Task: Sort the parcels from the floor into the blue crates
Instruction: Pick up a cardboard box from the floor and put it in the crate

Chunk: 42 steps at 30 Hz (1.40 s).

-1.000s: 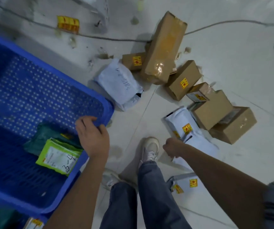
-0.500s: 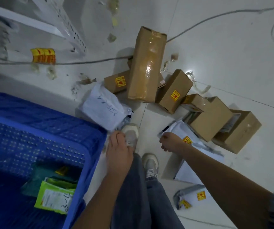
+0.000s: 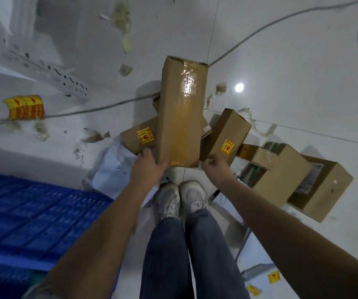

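A long taped cardboard box lies on top of a pile of small brown boxes on the white floor. My left hand grips its near left corner, thumb along the near edge. My right hand hovers by the near right corner with loosely curled fingers, holding nothing, in front of a small stickered box. Another stickered box lies under the long one. A white mailer lies beneath my left wrist. The blue crate stands at lower left, its contents out of view.
Two more brown boxes sit to the right, and white mailers lie at my right leg. My shoes stand just short of the pile. A cable crosses the floor; a white perforated rack and yellow labels are at upper left.
My left hand left the crate rim and moved forward to the long box's corner. My right hand moved from the white mailers up to the box's other corner. The view swung forward.
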Each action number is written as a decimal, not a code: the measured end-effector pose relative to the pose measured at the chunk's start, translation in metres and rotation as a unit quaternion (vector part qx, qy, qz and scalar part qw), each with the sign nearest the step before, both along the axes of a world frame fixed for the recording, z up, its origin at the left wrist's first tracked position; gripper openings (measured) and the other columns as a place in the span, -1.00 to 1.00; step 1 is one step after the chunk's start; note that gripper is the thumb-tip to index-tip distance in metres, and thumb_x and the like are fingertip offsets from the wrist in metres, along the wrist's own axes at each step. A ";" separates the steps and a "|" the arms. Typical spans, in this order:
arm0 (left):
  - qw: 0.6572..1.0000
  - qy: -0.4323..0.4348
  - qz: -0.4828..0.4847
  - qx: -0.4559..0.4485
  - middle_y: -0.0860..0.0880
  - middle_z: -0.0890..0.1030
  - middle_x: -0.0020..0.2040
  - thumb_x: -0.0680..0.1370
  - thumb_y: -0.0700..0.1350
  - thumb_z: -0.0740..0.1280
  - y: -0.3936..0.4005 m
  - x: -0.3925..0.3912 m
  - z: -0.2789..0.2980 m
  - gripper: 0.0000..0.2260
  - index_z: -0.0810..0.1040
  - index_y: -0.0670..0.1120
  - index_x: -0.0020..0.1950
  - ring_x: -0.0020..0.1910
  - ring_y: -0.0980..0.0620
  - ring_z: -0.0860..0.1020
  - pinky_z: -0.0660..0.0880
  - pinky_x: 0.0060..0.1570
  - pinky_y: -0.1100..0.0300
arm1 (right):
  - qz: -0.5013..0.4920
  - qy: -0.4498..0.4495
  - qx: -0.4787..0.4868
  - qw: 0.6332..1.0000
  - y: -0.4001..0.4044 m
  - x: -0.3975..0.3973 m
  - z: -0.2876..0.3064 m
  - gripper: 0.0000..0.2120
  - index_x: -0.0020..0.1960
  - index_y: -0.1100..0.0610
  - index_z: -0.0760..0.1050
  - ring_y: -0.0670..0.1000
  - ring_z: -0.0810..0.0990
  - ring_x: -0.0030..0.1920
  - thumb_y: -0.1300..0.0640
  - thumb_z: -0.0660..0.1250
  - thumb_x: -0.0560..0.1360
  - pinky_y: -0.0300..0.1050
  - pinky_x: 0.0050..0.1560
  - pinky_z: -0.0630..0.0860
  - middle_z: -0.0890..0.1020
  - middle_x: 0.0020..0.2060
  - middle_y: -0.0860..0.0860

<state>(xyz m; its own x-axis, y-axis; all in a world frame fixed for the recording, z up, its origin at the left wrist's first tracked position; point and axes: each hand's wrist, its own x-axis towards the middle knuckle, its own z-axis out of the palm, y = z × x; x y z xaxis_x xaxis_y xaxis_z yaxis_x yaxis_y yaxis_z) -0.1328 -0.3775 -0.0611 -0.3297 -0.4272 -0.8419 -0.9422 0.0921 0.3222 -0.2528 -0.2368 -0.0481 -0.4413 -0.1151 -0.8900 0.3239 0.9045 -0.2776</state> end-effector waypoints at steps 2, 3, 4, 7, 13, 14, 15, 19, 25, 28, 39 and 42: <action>0.997 0.010 0.077 0.021 -0.22 0.48 0.30 0.45 0.10 0.36 -0.009 -0.008 -0.015 -0.39 0.31 -0.19 0.38 0.22 -0.22 0.48 0.43 0.21 -0.03 | -0.061 -0.010 -0.022 0.998 -0.010 -0.010 -0.013 -0.65 0.36 0.11 0.33 0.03 0.44 0.06 0.13 0.16 0.59 0.00 0.21 0.44 0.49 0.12 0.06; 0.994 0.012 0.105 0.027 -0.19 0.47 0.32 0.47 0.09 0.36 -0.013 -0.011 -0.024 -0.40 0.30 -0.16 0.40 0.24 -0.20 0.47 0.41 0.21 0.04 | -0.085 -0.016 -0.021 0.996 -0.014 -0.014 -0.021 -0.60 0.42 0.14 0.30 0.03 0.42 0.07 0.13 0.15 0.59 0.03 0.27 0.43 0.47 0.14 0.07; 0.990 0.014 0.135 0.034 -0.16 0.46 0.33 0.49 0.08 0.35 -0.016 -0.014 -0.030 -0.41 0.29 -0.14 0.43 0.27 -0.19 0.46 0.38 0.17 0.09 | -0.106 -0.031 -0.020 0.994 -0.017 -0.018 -0.028 -0.59 0.43 0.15 0.28 0.02 0.40 0.07 0.12 0.15 0.60 0.04 0.29 0.42 0.44 0.11 0.06; 0.969 0.055 0.220 0.098 -0.08 0.43 0.39 0.44 0.15 0.40 -0.020 -0.019 -0.050 -0.31 0.26 -0.07 0.48 0.32 -0.11 0.43 0.35 0.23 0.14 | -0.110 -0.080 -0.029 0.990 -0.022 -0.027 -0.041 -0.61 0.37 0.11 0.35 0.00 0.41 0.06 0.01 0.15 0.59 -0.05 0.20 0.43 0.45 0.14 0.04; 0.943 0.089 0.265 0.183 -0.02 0.47 0.35 0.35 0.18 0.46 -0.007 -0.015 -0.050 -0.21 0.24 -0.01 0.49 0.26 -0.04 0.49 0.43 0.28 0.05 | -0.118 -0.108 -0.065 0.985 -0.022 -0.025 -0.048 -0.49 0.37 0.10 0.27 0.02 0.42 0.09 -0.09 0.28 0.51 -0.09 0.11 0.37 0.42 0.10 0.02; 0.939 0.093 0.278 0.182 -0.01 0.47 0.34 0.39 0.13 0.45 -0.004 -0.014 -0.047 -0.25 0.23 -0.02 0.49 0.25 -0.03 0.49 0.43 0.24 0.09 | -0.120 -0.099 -0.076 0.985 -0.021 -0.024 -0.045 -0.50 0.33 0.11 0.28 -0.01 0.44 0.03 -0.08 0.31 0.49 -0.13 0.02 0.38 0.43 0.07 0.01; 0.935 0.096 0.291 0.180 -0.01 0.47 0.34 0.39 0.12 0.45 -0.002 -0.011 -0.043 -0.26 0.23 -0.02 0.49 0.24 -0.03 0.49 0.44 0.23 0.10 | -0.124 -0.089 -0.081 0.985 -0.019 -0.022 -0.042 -0.51 0.29 0.12 0.29 -0.05 0.45 -0.03 -0.06 0.35 0.47 -0.17 -0.08 0.38 0.44 0.03 0.00; 0.923 0.105 0.310 0.201 0.01 0.47 0.34 0.32 0.21 0.44 0.003 0.004 -0.016 -0.20 0.24 0.04 0.48 0.23 0.00 0.51 0.48 0.23 0.03 | -0.194 -0.092 -0.107 0.971 -0.014 -0.017 -0.026 -0.60 0.06 0.05 0.30 -0.03 0.47 -0.08 0.00 0.45 0.39 -0.11 -0.14 0.45 0.45 0.00 0.03; 0.904 0.116 0.325 0.253 0.04 0.48 0.29 0.49 0.08 0.35 0.014 0.020 0.031 -0.43 0.25 0.06 0.45 0.19 0.04 0.50 0.46 0.25 -0.01 | -0.175 -0.158 -0.090 0.968 0.000 -0.009 0.009 -0.05 0.45 -0.06 0.05 0.01 0.49 0.13 -0.14 0.52 0.24 0.09 0.23 0.49 0.41 0.28 0.02; 0.906 0.110 0.317 0.257 0.01 0.51 0.28 0.50 0.04 0.36 0.010 0.026 0.053 -0.48 0.31 0.04 0.42 0.19 0.00 0.52 0.52 0.13 0.09 | -0.098 -0.192 -0.070 0.974 0.006 -0.005 0.036 -0.07 0.50 -0.04 0.00 0.05 0.48 0.17 -0.17 0.46 0.33 0.05 0.21 0.49 0.40 0.31 0.03; 0.926 0.099 0.308 0.195 0.01 0.36 0.42 0.44 0.15 0.38 0.004 0.001 0.134 -0.22 0.05 0.03 0.53 0.21 0.05 0.43 0.48 0.08 0.11 | 0.188 0.225 0.025 0.956 -0.017 0.074 0.152 0.08 0.50 0.07 0.02 0.15 0.27 0.33 -0.31 0.43 0.16 0.09 0.32 0.21 0.31 0.31 0.11; 0.906 0.112 0.343 0.223 -0.01 0.43 0.37 0.45 0.14 0.38 0.007 0.010 0.145 -0.28 0.11 0.07 0.51 0.15 0.03 0.46 0.46 -0.02 0.15 | 0.213 0.241 0.036 0.946 -0.020 0.087 0.171 0.04 0.50 0.03 0.01 0.14 0.26 0.32 -0.33 0.39 0.19 0.07 0.32 0.18 0.28 0.31 0.09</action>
